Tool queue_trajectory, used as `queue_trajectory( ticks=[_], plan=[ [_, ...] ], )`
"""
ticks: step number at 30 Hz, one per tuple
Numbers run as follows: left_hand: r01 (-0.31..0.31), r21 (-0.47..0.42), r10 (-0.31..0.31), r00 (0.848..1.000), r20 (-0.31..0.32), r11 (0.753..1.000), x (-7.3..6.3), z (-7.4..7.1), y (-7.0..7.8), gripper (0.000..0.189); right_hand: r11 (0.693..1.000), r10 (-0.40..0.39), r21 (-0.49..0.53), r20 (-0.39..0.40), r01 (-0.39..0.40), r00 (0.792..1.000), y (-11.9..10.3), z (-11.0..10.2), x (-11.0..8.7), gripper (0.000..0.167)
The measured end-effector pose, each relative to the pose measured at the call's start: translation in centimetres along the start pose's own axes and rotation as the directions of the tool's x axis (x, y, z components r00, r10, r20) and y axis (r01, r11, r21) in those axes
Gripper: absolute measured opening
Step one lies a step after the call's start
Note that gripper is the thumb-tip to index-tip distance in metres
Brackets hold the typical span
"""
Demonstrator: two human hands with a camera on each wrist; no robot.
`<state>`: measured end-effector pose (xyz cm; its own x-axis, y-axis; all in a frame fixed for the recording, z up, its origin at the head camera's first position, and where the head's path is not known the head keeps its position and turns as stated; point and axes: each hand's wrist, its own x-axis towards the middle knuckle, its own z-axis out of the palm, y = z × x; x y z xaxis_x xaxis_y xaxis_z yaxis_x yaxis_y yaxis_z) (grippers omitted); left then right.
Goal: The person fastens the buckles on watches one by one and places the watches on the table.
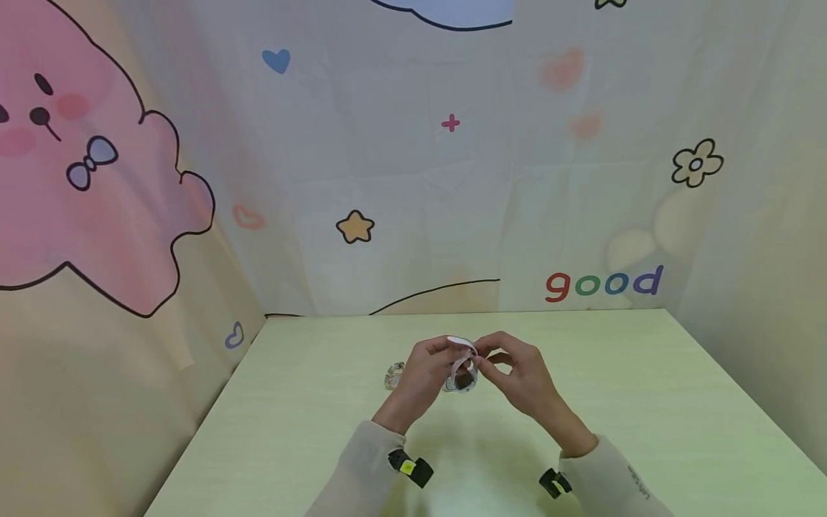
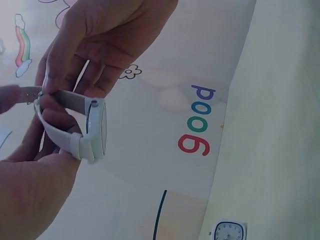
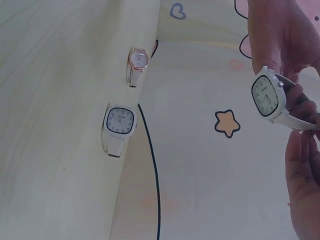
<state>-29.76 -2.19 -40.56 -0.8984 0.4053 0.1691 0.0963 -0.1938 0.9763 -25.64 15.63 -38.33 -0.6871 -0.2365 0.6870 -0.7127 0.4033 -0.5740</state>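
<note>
Above the table, both hands hold a white wristwatch with a rounded-square dial (image 3: 265, 95), its strap bent into a loop. My left hand (image 1: 423, 373) grips the watch, some of its fingers inside the loop. Thumb and fingertips of my right hand (image 1: 526, 373) pinch the strap (image 2: 62, 135) near the buckle, where the two strap ends meet. The loose strap end (image 2: 29, 94) sticks out past the buckle, close to a left fingertip. Fingers partly hide the buckle.
Two more watches stand on the pale green table (image 1: 310, 445): a white square-dial one (image 3: 120, 121) and a smaller one with a rose-gold round case (image 3: 138, 59). A printed curtain (image 1: 413, 179) hangs behind the table's far edge.
</note>
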Motion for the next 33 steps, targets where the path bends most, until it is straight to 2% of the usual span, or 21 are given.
queue_trajectory(
  ticks=[4, 7, 10, 14, 16, 24, 33],
  plan=[
    [-0.066, 0.125, 0.057, 0.996, 0.073, 0.990, 0.00, -0.45, 0.05, 0.026, 1.000, 0.016, -0.012, -0.035, -0.016, 0.999, 0.03, -0.16, 0.00, 0.018],
    [-0.096, 0.207, 0.086, 0.995, 0.056, 0.974, -0.01, -0.56, -0.03, 0.027, 0.999, 0.027, -0.017, -0.047, -0.028, 0.999, 0.01, -0.26, 0.02, 0.017],
    [-0.091, 0.279, 0.090, 0.996, 0.016, 0.956, -0.10, -0.49, -0.16, 0.025, 0.999, 0.045, -0.018, -0.051, -0.046, 0.998, -0.01, -0.33, -0.03, 0.015],
    [-0.101, 0.355, 0.108, 0.994, 0.000, 0.930, -0.19, -0.29, -0.15, 0.025, 0.998, 0.061, -0.007, -0.063, -0.061, 0.996, -0.05, -0.36, -0.08, 0.015],
    [-0.115, 0.364, 0.123, 0.992, 0.001, 0.924, -0.22, -0.23, -0.10, 0.026, 0.998, 0.065, 0.005, -0.066, -0.065, 0.996, -0.08, -0.34, -0.07, 0.016],
    [-0.138, 0.313, 0.146, 0.989, -0.002, 0.940, -0.15, -0.28, -0.13, 0.027, 0.997, 0.070, 0.016, -0.056, -0.069, 0.996, -0.31, -0.23, 0.11, 0.015],
    [-0.163, 0.304, 0.176, 0.984, -0.015, 0.939, -0.13, -0.13, -0.05, 0.026, 0.998, 0.064, 0.023, -0.062, -0.062, 0.996, -0.46, -0.31, 0.22, 0.013]
  ],
)
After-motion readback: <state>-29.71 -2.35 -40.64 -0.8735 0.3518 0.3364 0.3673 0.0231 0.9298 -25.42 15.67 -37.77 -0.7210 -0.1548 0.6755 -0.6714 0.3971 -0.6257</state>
